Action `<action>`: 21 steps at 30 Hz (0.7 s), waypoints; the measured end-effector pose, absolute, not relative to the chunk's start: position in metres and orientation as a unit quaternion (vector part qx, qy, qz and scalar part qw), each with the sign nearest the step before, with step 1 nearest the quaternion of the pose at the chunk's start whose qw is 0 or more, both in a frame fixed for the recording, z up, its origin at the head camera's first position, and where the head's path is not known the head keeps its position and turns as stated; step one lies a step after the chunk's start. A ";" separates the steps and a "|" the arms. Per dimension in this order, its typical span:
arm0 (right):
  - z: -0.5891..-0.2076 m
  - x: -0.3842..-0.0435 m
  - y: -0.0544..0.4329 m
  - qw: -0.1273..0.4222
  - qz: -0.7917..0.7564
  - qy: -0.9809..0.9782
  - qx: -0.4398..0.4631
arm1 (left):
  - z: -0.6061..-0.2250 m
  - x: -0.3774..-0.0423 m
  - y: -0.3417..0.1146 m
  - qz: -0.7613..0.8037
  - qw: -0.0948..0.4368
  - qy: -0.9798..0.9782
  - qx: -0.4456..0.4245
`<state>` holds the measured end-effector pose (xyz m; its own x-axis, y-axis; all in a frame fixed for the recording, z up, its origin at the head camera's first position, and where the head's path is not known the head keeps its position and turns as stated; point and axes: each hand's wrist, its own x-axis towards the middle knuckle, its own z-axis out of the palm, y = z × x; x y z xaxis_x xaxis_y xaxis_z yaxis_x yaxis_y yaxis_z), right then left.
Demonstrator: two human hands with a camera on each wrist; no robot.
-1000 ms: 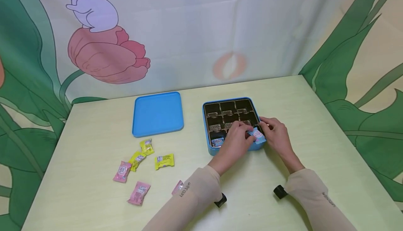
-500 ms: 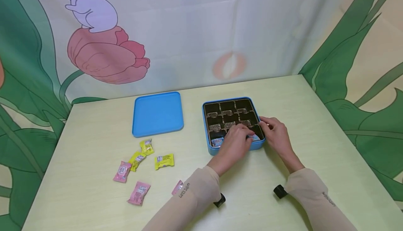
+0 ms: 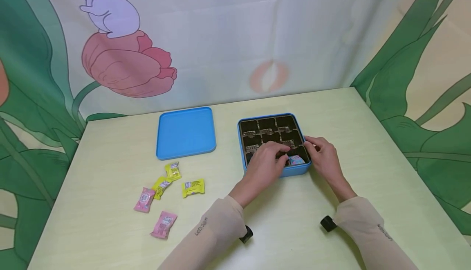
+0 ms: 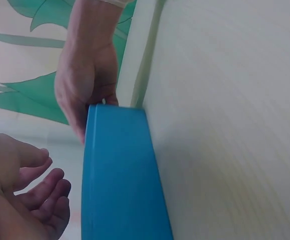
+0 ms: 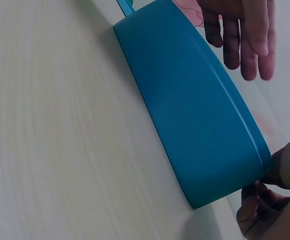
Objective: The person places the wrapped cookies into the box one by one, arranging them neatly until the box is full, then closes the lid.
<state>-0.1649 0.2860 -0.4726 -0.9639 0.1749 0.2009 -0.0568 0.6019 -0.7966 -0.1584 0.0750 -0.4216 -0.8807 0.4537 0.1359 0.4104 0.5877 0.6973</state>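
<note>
A square blue box (image 3: 294,172) with a black divided insert stands right of the table's middle. A blue-wrapped candy (image 3: 296,160) lies in its front right compartment. My left hand (image 3: 265,161) hovers over the front row, fingers loosely bent and nothing between them; it hides the front left compartment. In the left wrist view, the relaxed fingers (image 4: 49,197) show above the rim. My right hand (image 3: 325,157) grips the box's right side, with thumb and fingers at the rim, as the right wrist view also shows at the box's corner.
A flat blue lid (image 3: 186,133) lies to the left of the box. Nearer, several yellow candies (image 3: 193,188) and two pink candies (image 3: 164,225) lie loose on the table (image 3: 294,229). A printed curtain (image 3: 220,45) hangs behind the table's back edge.
My left hand has put the blue-wrapped candy into the front right compartment, let go, and drawn back left. Its sleeve now covers a pink candy seen earlier. My right hand has stayed put.
</note>
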 end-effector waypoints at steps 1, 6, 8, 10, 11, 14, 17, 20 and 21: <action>-0.473 -0.165 0.286 0.129 0.445 -0.886 -0.034 | -0.421 -0.158 0.072 0.387 0.026 0.890 0.240; -0.473 -0.165 0.286 0.133 0.439 -0.888 -0.031 | -0.416 -0.158 0.055 0.398 0.011 0.887 0.236; -0.473 -0.165 0.287 0.136 0.437 -0.888 -0.030 | -0.414 -0.159 0.049 0.402 0.005 0.885 0.235; -0.473 -0.165 0.287 0.139 0.436 -0.889 -0.029 | -0.412 -0.159 0.042 0.407 0.001 0.883 0.233; -0.473 -0.165 0.287 0.139 0.437 -0.888 -0.029 | -0.411 -0.159 0.038 0.410 0.000 0.882 0.231; -0.473 -0.165 0.286 0.134 0.435 -0.890 -0.030 | -0.408 -0.159 0.027 0.414 -0.005 0.882 0.225; -0.473 -0.165 0.286 0.131 0.435 -0.890 -0.032 | -0.406 -0.158 0.016 0.413 -0.013 0.884 0.218; -0.474 -0.165 0.286 0.132 0.436 -0.890 -0.032 | -0.405 -0.157 0.005 0.409 -0.021 0.888 0.208; -0.474 -0.165 0.286 0.132 0.436 -0.890 -0.033 | -0.405 -0.156 0.002 0.407 -0.024 0.890 0.205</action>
<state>-0.1646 0.2862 -0.4738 -0.9628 0.1735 0.2069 -0.0571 0.6181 -0.7840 -0.1564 0.0019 -0.4054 -0.9150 0.3446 0.2100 0.3842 0.5848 0.7144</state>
